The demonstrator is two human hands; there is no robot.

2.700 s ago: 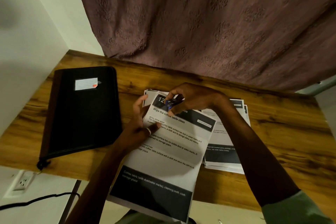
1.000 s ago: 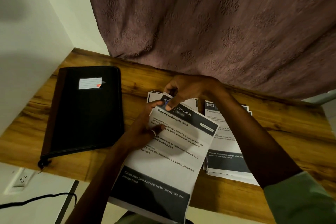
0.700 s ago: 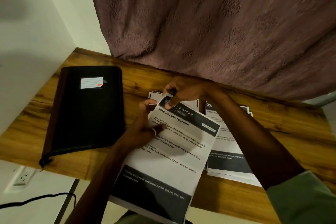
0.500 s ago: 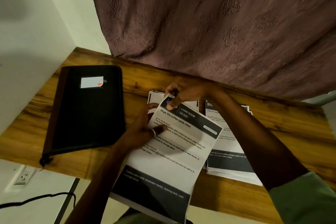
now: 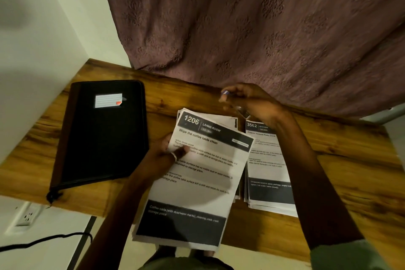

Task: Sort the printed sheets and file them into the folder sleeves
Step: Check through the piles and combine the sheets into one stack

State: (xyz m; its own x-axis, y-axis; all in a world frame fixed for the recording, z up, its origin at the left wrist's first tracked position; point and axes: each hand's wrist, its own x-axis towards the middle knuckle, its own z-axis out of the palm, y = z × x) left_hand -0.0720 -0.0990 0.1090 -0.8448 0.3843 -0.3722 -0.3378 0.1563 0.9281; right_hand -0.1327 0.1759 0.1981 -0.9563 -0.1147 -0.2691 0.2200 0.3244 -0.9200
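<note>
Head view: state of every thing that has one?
folder: closed, flat on table.
1206 stack: face up, near end overhanging table edge.
3562 stack: face up, flat on table.
left hand: grips 1206 stack, thumb on top.
right hand: clear of sheets, pinches small blurred item.

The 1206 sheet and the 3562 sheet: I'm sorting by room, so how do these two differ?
The 1206 sheet is headed LIVING ROOM; the 3562 sheet is headed KITCHEN. The left hand grips the 1206 sheet, which juts past the near edge of the table; the 3562 sheet lies atop a pile on the table, ungripped. Both have a dark header band and dark footer block.
</note>
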